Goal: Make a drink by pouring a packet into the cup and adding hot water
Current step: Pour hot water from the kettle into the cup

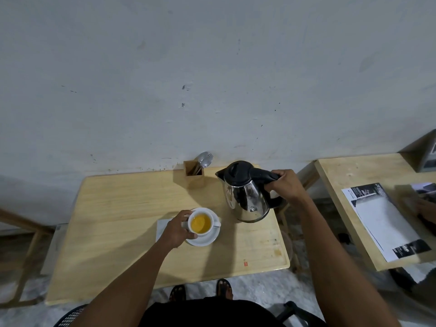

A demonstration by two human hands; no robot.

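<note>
A white cup holding yellow-orange liquid stands on a white saucer near the middle of the wooden table. My left hand grips the cup's left side. To the right, a steel kettle with a black lid and handle stands upright on the table, its spout pointing left. My right hand is closed around the kettle's handle. A pale flat packet or napkin lies partly under my left hand, left of the saucer.
A wooden holder with spoons stands at the table's back edge against the wall. A second wooden table on the right carries printed papers. My feet in sandals show below the table's front edge.
</note>
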